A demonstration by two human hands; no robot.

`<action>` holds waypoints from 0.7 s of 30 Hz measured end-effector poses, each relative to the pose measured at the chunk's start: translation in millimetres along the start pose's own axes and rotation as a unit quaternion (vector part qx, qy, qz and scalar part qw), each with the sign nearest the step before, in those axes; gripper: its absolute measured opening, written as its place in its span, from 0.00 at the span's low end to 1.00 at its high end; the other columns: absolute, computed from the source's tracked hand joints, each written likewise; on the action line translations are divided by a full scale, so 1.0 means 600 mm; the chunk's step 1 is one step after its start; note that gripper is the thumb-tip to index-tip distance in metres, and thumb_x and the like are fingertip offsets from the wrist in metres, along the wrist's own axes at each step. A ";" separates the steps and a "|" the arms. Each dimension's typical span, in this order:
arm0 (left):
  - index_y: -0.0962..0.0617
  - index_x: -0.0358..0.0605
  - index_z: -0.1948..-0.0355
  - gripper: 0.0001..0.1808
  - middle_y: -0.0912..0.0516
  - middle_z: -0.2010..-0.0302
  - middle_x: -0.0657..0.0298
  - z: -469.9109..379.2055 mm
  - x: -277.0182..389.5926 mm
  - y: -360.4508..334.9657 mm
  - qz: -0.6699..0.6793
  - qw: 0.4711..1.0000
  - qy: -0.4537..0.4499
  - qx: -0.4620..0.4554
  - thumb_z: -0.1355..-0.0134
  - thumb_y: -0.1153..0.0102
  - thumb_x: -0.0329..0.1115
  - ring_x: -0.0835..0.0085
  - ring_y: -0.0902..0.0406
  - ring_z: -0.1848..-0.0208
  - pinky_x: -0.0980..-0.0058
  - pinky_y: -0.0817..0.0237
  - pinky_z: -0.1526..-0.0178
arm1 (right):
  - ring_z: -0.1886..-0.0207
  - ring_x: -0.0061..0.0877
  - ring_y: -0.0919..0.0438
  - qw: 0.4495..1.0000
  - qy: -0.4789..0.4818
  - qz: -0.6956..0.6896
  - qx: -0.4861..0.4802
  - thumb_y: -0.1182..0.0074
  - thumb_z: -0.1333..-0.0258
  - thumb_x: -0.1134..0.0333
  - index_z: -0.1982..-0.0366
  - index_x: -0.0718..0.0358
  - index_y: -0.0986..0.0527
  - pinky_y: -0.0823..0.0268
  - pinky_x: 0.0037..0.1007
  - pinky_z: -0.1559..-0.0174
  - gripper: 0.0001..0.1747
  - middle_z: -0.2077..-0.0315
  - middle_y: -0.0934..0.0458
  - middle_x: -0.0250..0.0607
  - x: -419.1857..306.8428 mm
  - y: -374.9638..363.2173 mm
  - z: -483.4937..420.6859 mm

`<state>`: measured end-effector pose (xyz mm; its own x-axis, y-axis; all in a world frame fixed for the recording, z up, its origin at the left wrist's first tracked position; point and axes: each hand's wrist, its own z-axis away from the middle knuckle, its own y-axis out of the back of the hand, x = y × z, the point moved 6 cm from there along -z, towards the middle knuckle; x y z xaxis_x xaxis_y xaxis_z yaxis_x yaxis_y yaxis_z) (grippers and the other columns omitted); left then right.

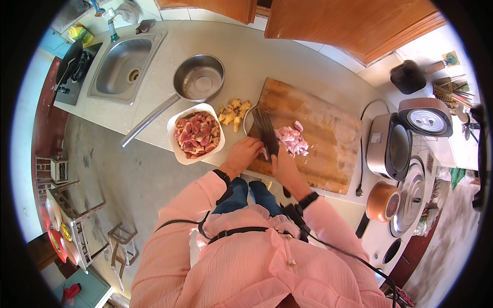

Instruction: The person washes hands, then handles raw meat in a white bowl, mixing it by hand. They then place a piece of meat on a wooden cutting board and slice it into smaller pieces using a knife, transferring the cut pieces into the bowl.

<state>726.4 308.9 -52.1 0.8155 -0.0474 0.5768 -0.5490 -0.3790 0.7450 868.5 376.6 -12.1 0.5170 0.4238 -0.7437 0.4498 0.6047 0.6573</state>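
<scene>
My right hand [287, 165] grips a kitchen knife, its broad dark blade [266, 129] standing over the left part of a wooden cutting board [327, 154]. My left hand [243, 154] is at the board's near left edge, fingertips bent on a small pale strip of raw meat [264, 154] close beside the blade. Right of the knife lies a small heap of cut pale pink meat [292, 139]. Knobs of ginger [234, 111] lie left of the board. Nearer me, a white square bowl [172, 129] holds chunks of darker red meat [197, 134].
A steel saucepan [200, 79] stands behind the bowl, its handle jutting past the counter edge. Farther left are a sink [123, 69] and a cooktop [83, 73]. To the right stand an open rice cooker [389, 146], a power cord [361, 154] and a copper-coloured pot [381, 202].
</scene>
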 end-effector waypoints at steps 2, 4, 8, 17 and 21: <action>0.17 0.47 0.59 0.10 0.17 0.59 0.63 0.001 -0.003 -0.003 -0.002 1.000 0.010 -0.003 0.42 0.33 0.32 0.62 0.19 0.54 0.67 0.24 0.54 | 0.58 0.67 0.24 0.997 -0.067 -0.008 -0.032 0.50 0.35 0.76 0.51 0.71 0.38 0.35 0.59 0.58 0.15 0.64 0.23 0.73 0.009 0.007 0.040; 0.17 0.49 0.59 0.09 0.17 0.58 0.64 0.003 -0.006 -0.009 -0.003 1.000 0.017 -0.018 0.42 0.34 0.32 0.63 0.19 0.53 0.67 0.25 0.52 | 0.58 0.67 0.24 0.999 -0.035 0.001 -0.020 0.51 0.35 0.76 0.52 0.72 0.38 0.35 0.60 0.58 0.14 0.64 0.23 0.73 0.004 0.008 0.045; 0.17 0.48 0.59 0.09 0.17 0.59 0.64 0.003 -0.005 -0.011 0.012 1.000 0.013 -0.017 0.43 0.34 0.31 0.61 0.19 0.54 0.66 0.24 0.54 | 0.59 0.67 0.24 0.998 0.046 0.016 0.047 0.52 0.34 0.76 0.51 0.71 0.39 0.35 0.61 0.57 0.14 0.64 0.23 0.73 0.001 -0.013 0.003; 0.19 0.48 0.60 0.10 0.18 0.62 0.61 0.001 0.001 -0.009 0.008 1.000 0.007 -0.011 0.43 0.35 0.29 0.59 0.20 0.56 0.63 0.25 0.55 | 0.57 0.63 0.21 0.998 -0.055 0.041 0.002 0.50 0.36 0.76 0.51 0.70 0.38 0.30 0.58 0.59 0.15 0.62 0.23 0.72 -0.020 -0.001 0.014; 0.20 0.48 0.60 0.10 0.18 0.62 0.61 0.000 0.000 -0.011 -0.001 1.000 0.003 -0.029 0.44 0.35 0.30 0.58 0.20 0.56 0.62 0.26 0.55 | 0.55 0.63 0.22 1.000 -0.023 0.015 0.011 0.49 0.36 0.75 0.50 0.69 0.38 0.31 0.58 0.55 0.16 0.60 0.23 0.73 -0.024 -0.011 -0.035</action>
<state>730.1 311.5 -56.9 0.8155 -0.0407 0.5774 -0.5574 -0.3242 0.7643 842.5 380.5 -8.2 0.5640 0.4098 -0.7169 0.4486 0.5769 0.6826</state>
